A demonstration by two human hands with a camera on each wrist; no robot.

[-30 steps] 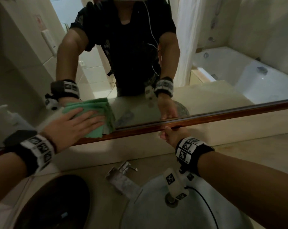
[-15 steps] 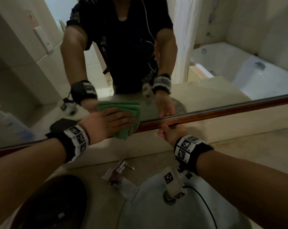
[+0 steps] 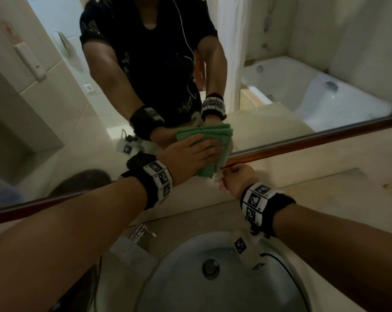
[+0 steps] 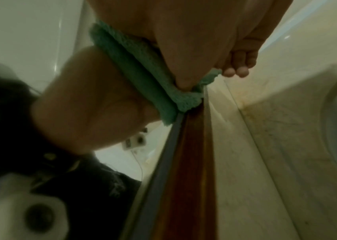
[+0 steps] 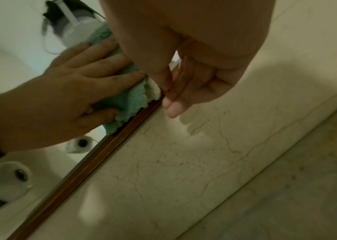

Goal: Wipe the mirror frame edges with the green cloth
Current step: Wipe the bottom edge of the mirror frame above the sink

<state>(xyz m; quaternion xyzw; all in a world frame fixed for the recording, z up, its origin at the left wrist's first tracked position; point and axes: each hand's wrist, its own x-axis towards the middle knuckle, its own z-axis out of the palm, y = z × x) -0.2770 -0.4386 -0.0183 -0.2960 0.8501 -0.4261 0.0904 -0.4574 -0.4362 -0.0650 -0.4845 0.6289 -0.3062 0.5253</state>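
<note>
The folded green cloth (image 3: 213, 132) lies over the mirror's lower wooden frame (image 3: 303, 143), above the sink. My left hand (image 3: 201, 150) presses it flat with straight, spread fingers. In the left wrist view the cloth (image 4: 139, 68) is squeezed between palm and glass, right where the frame (image 4: 192, 162) begins. My right hand (image 3: 233, 176) rests its fingertips on the frame just to the right, touching the cloth's edge. The right wrist view shows the cloth (image 5: 130, 100) under the left hand (image 5: 71, 91), the frame (image 5: 93, 160) running down-left, and the right hand (image 5: 194, 48) holding nothing.
Below the frame runs a pale marble backsplash (image 3: 325, 167), and under it a counter with an oval sink (image 3: 190, 255) and a chrome faucet (image 3: 141, 233). The mirror reflects a person in black, a bathtub and a white curtain.
My left hand slid the cloth rightward along the bottom frame until it met the right hand. The right hand stayed on the frame.
</note>
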